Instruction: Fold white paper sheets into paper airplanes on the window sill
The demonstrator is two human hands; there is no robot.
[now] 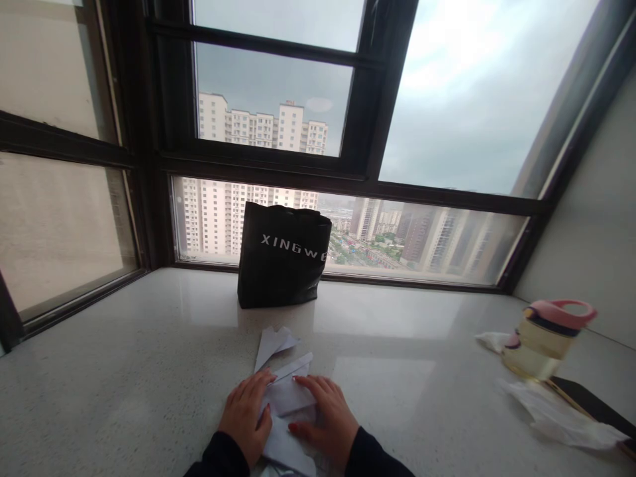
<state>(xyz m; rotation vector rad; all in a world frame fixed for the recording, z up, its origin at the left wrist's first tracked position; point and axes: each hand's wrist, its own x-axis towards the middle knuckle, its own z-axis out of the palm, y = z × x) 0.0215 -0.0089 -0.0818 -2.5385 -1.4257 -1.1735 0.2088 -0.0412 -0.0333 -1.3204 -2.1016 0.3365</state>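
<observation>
Several folded white papers (pixel 291 395) lie on the pale speckled counter at the bottom middle. My left hand (pixel 248 412) rests on their left side, fingers pointing forward and thumb on the paper. On the right side, my right hand (pixel 328 419) touches the same papers with its fingers and thumb apart. Both hands press on the paper from above; neither is wrapped round it. Another folded white paper (pixel 272 346) lies just beyond my left fingertips.
A black bag (pixel 283 258) stands upright on the counter (pixel 124 371) before the window. At the right are a bottle with a pink lid (pixel 544 341), crumpled white tissues (pixel 561 417) and a dark flat object (pixel 596 405).
</observation>
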